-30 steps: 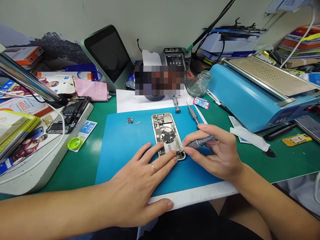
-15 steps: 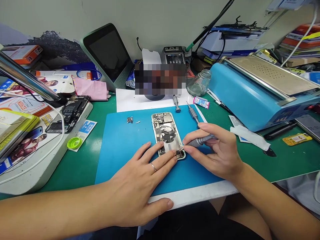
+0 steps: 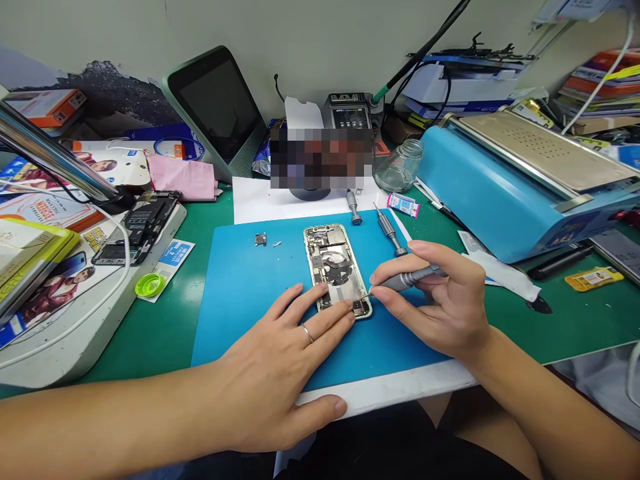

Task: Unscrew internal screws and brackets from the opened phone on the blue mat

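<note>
An opened phone point(image 3: 334, 263) lies lengthwise on a blue mat point(image 3: 250, 287), its inner parts showing. My left hand point(image 3: 280, 373) rests flat on the mat with fingers spread, the fingertips pressing the phone's near end. My right hand point(image 3: 440, 300) is closed on a grey screwdriver point(image 3: 407, 279), whose tip sits just off the phone's near right corner. Two small loose parts point(image 3: 261, 240) lie on the mat to the phone's far left.
Two more screwdrivers point(image 3: 390, 230) lie behind the phone. A blue heating machine point(image 3: 500, 180) stands at the right, a glass jar point(image 3: 400, 167) beside it. A tablet point(image 3: 215, 110) leans on the wall. Another dismantled phone point(image 3: 140, 223) and a green cap point(image 3: 149, 285) are at the left.
My right hand has drawn the screwdriver slightly right, so its tip now shows just off the phone's edge. My left hand has stayed put.
</note>
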{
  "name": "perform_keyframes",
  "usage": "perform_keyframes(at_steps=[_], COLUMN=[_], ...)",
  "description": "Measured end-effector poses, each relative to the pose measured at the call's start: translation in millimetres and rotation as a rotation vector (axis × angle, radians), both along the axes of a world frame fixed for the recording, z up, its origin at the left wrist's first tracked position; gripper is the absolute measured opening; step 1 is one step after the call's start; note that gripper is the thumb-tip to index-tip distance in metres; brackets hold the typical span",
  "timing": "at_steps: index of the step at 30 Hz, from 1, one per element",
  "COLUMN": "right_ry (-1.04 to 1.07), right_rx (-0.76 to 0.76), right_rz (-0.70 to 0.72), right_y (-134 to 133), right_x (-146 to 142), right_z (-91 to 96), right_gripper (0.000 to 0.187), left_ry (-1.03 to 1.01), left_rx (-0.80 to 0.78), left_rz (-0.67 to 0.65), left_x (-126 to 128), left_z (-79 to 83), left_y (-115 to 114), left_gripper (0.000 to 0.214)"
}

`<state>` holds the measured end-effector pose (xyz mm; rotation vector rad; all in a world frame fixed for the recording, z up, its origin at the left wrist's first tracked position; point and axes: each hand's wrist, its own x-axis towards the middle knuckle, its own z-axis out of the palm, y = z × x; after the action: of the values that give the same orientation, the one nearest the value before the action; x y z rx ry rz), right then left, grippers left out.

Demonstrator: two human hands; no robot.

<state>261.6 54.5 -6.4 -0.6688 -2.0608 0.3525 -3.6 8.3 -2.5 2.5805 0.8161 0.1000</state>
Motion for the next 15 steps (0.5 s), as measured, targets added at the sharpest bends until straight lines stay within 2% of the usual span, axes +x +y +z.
perform_keyframes(at_steps=[9,15], right_ry=[0.100,-0.306], right_rx=[0.087,0.093], right_rz=[-0.132,-0.014], right_y=[1.5,1.9], right_x=[4.7,6.0], right_z=[5.5,9.9], right_gripper=[0.062,0.020], left_ry=[-0.016,-0.018], left_rx=[0.029,0.034], left_rz=[0.012,0.018], left_x=[0.5,1.1], left_z=[0.1,-0.8], left_y=[-1.4,-1.7], left_gripper=[0.084,0.086])
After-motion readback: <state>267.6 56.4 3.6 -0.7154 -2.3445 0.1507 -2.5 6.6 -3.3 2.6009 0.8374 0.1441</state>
